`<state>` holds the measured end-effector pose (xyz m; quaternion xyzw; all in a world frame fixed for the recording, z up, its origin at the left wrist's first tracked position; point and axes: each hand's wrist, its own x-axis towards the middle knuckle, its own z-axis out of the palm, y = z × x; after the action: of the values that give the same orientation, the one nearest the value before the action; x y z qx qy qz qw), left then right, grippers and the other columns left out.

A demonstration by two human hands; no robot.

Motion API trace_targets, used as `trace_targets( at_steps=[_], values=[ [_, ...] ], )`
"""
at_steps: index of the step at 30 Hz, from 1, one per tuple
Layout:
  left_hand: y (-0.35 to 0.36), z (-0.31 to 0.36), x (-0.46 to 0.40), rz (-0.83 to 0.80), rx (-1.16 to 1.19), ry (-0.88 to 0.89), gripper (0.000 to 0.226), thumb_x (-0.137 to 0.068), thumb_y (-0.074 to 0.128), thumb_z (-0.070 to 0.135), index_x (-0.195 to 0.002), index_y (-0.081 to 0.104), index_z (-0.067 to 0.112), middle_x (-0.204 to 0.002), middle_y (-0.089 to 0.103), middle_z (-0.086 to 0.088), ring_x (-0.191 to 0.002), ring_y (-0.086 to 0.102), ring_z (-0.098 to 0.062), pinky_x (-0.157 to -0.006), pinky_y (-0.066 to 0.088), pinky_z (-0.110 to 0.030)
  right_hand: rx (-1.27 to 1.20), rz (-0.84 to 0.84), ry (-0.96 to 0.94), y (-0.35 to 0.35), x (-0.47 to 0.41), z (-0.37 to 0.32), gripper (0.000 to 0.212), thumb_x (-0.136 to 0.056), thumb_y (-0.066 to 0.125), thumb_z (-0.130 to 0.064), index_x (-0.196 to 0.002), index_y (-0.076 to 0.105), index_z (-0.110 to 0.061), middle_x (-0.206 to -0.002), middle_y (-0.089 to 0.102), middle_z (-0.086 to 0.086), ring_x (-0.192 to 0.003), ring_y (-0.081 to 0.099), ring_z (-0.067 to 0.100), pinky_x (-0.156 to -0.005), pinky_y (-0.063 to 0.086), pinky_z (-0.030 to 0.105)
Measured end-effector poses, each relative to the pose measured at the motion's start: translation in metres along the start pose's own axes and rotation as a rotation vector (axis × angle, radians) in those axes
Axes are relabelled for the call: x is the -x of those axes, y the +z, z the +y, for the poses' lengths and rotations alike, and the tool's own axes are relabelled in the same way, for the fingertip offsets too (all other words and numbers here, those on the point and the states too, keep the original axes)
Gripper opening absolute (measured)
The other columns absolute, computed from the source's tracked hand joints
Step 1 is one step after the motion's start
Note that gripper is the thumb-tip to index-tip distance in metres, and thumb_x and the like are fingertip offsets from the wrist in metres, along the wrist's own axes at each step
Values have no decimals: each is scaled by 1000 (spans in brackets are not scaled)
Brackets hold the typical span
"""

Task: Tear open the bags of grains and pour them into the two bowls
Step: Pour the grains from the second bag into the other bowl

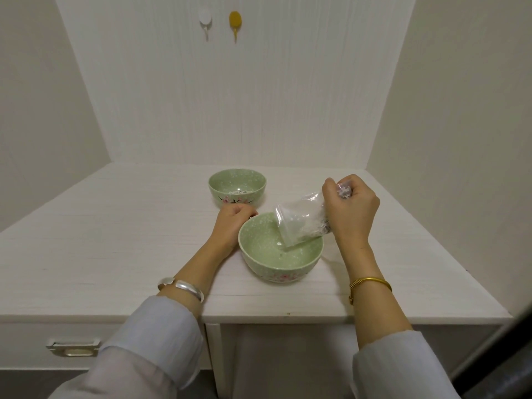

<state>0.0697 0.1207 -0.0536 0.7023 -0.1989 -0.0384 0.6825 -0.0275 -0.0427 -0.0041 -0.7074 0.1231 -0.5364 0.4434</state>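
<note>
White wood-grain table (115, 254) with two green bowls (237, 188) (280, 249)

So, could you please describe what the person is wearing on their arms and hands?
Both arms wear loose pale grey-blue sleeves pushed back from the wrists. The left wrist carries a broad silver bangle, the right a thin gold coiled bracelet. No rings or gloves are visible.

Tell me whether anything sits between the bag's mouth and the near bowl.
Nothing visible does. The right hand tips the clear bag with its mouth already inside the near bowl; the left hand rests against the bowl's far-left rim, outside it.
</note>
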Motion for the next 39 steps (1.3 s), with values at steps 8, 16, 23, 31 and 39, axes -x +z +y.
trace_targets(
  at_steps=[8,16,23,31,39],
  values=[
    [1,0,-1,10,-2,-15,43,-77,51,3,-37,44,18,-35,41,10,-38,38,-7,-41,33,-20,37,2,13,0,-1,3,35,-72,59,-21,-48,34,-26,-45,38,-13,-42,42,-1,-44,31,10],
    [2,0,0,18,-6,-14,46,-78,52,3,-37,43,20,-36,40,10,-41,37,-8,-44,32,-22,50,-8,43,-1,0,3,24,-69,55,-28,-55,43,-13,-47,42,-12,-43,40,8,-45,29,11],
    [2,0,0,20,-3,-14,45,-79,52,2,-38,42,18,-34,40,11,-38,36,-6,-42,32,-20,75,-26,43,-2,0,0,25,-69,55,-29,-53,42,-14,-48,41,-10,-48,40,17,-49,31,21],
    [2,-1,0,15,2,-19,40,-78,53,2,-41,43,15,-34,40,11,-38,38,-7,-41,32,-19,112,-39,-8,-2,0,0,27,-74,59,-24,-55,43,-14,-47,41,-11,-42,33,11,-45,28,14],
    [1,-1,0,1,2,-15,46,-78,52,4,-36,43,21,-34,39,11,-37,36,-6,-42,31,-20,101,-50,1,-2,0,-2,32,-74,60,-22,-51,38,-24,-50,43,-11,-46,39,14,-48,30,22]
  ],
)
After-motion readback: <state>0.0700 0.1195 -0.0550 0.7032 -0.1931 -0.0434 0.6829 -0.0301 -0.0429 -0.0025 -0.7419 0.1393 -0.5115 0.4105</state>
